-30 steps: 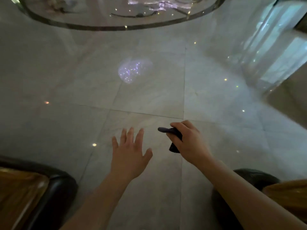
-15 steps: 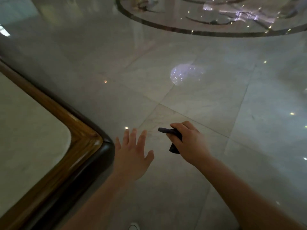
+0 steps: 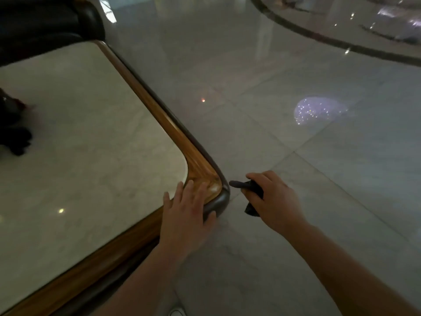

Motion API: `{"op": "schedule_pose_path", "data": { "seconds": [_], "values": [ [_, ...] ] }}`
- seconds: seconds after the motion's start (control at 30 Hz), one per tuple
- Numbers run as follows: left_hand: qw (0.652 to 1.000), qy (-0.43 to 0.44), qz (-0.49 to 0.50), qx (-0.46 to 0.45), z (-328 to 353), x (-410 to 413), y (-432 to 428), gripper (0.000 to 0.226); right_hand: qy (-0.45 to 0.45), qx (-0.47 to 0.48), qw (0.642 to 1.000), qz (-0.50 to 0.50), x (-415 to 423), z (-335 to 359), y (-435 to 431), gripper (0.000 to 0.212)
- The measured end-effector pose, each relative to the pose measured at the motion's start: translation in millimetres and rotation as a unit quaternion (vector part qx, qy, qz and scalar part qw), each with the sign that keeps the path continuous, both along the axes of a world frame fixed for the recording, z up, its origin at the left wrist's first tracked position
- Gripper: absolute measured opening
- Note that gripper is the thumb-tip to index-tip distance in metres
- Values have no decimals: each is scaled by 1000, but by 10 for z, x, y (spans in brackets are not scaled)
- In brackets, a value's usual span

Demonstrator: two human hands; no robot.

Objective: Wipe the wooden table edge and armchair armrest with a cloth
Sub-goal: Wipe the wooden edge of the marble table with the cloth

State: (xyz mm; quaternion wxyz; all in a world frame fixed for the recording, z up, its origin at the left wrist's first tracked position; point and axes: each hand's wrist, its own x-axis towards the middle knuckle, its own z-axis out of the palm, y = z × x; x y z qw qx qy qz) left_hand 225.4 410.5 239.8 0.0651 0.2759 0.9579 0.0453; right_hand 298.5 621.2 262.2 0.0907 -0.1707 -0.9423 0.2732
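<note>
The left hand point(image 3: 185, 215) lies flat and open, fingers spread, over the rounded corner of the surface — palm down on the wooden table edge point(image 3: 159, 115), holding nothing. Its placement reads as a brace or a feel for the rim, steadying the body while the other hand comes in to work. The right hand point(image 3: 273, 199) is curled closed around a dark cloth point(image 3: 251, 190), bunched so that one end pokes out toward 9 o'clock, pointing at the corner, and another fold hangs below the palm. Bunching it that way gives a firm pad to press along the rim. The cloth sits just beside the corner, at about 3 o'clock from it, apparently not yet touching the wood — though the dim light makes that gap hard to be sure of.

The wooden band runs from the corner up toward 11 o'clock and down toward 7 o'clock, framing a pale stone inlay point(image 3: 86, 144). A dark padded form at 11 o'clock, beyond the far end of the surface, may be the armchair point(image 3: 45, 21). By the look of it, wiping has not begun; the corner seems the natural starting point.
</note>
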Motion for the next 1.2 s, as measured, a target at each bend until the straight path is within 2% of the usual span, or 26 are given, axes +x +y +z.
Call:
{"op": "schedule_pose_path", "data": {
  "seconds": [0.37, 0.73, 1.07, 1.2],
  "values": [
    [996, -43, 76, 13, -280, -1099, -1368, 74, -34, -23, 997, 65, -1462, -265, -1243, 31],
    [983, -86, 157, -26, -601, -1819, -1557, 79, -102, -56, 983, 141, -2500, -846, -1430, 38],
    [978, -104, 173, -43, -1068, -2350, -1484, 71, -138, 24, 970, 199, -3218, -1499, -1527, 28],
    [983, -98, 147, -44, -1185, -2493, -1490, 71, -161, 82, 971, 154, -3307, -1715, -1624, 28]
  ]
}}
